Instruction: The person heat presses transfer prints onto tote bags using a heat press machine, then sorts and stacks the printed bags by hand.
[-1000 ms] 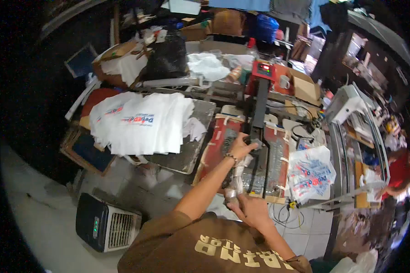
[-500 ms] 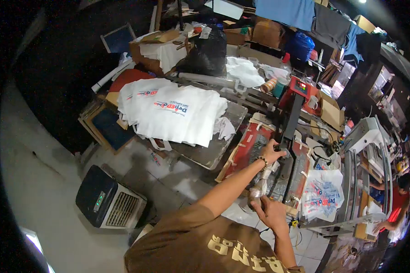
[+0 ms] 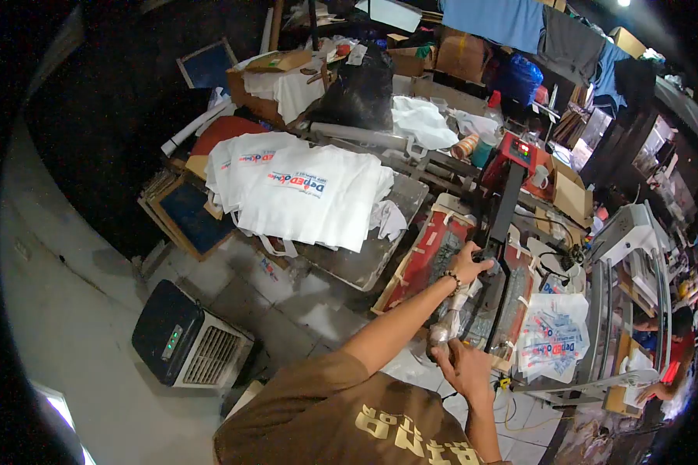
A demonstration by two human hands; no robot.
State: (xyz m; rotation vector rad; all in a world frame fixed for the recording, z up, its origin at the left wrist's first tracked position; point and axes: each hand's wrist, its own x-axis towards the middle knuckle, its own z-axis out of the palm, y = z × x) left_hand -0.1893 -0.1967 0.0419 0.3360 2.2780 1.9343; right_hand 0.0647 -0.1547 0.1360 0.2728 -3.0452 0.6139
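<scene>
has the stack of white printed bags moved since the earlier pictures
No. Against the worktop beneath it, the stack of white printed bags looks unmoved; only the camera's view shifted.

The wearer's two hands (image 3: 471, 265) (image 3: 467, 368), one bracelet (image 3: 453, 277)
One air cooler (image 3: 190, 337), one black bag (image 3: 361, 93), one blue bag (image 3: 517, 80).

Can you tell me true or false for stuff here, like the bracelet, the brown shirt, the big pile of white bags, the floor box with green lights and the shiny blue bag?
1. The bracelet is on the wrist of the left hand. True.
2. The shirt has no letters. False: it has pale letters.
3. The white bags have red and blue printing. True.
4. The floor box has purple lights. False: they are green.
5. The blue bag is at the back. True.
</scene>
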